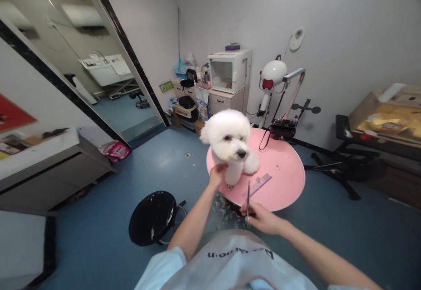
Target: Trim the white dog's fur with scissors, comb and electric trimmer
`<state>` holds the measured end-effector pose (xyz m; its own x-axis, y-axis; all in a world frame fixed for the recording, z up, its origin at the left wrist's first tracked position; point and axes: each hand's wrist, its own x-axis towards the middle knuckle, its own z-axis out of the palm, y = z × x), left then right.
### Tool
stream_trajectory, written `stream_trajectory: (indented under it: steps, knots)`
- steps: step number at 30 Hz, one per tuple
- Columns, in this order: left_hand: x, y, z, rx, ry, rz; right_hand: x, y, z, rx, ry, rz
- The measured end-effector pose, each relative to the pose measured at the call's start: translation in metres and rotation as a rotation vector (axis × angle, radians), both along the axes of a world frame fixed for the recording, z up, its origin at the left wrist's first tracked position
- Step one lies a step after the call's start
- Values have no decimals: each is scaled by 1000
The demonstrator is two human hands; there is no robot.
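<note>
A white fluffy dog [228, 134] is on the round pink table [286, 171], its head turned a little to the right. My left hand [218, 175] is against the dog's chest, by the top of a front leg, and its fingers close on the fur, partly hidden there. In my right hand [259, 217], at the near edge of the table, is a pair of scissors [248, 193] with the blades pointing up and away from me. Just beyond the blades, a comb [262, 185] with a purple spine lies flat on the tabletop.
A black round stool [153, 217] stands left of the table. Clamped at the table's far side is a grooming arm [294, 93] with a hanging dark loop [265, 141]. Behind are a white dryer [273, 72] and a white cabinet box [230, 71]. Hair clippings lie near the table's front edge.
</note>
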<state>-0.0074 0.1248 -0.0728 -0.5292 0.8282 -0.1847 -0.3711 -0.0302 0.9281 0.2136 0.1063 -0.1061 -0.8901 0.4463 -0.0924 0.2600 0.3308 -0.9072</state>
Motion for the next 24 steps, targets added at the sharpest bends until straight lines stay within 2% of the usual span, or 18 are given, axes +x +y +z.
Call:
stream_trajectory:
  steps: [2,3,5,7,9,11,14,18,21,24]
  knots:
    - [20,-10,8,35,68,-42,-5,-12,-29,-236,128,-174]
    - [32,-13,16,103,111,-33,-9,-15,-38,-311,171,-245]
    - [52,-15,37,177,83,76,-16,-15,-46,-366,200,-344]
    - [66,-14,56,184,8,177,-18,-4,-39,-337,191,-372]
    - [71,-13,68,190,-37,252,-13,12,-19,-205,168,-376]
    - [70,-14,73,208,-16,307,-5,31,9,48,123,-393]
    - [64,-20,72,211,87,363,4,58,59,495,-48,-462]
    - [57,-23,68,210,178,385,1,82,114,880,-217,-410]
    - [54,-23,68,215,202,380,-6,89,134,1039,-310,-326]
    - [52,-25,70,214,205,388,-12,89,137,1120,-356,-326]
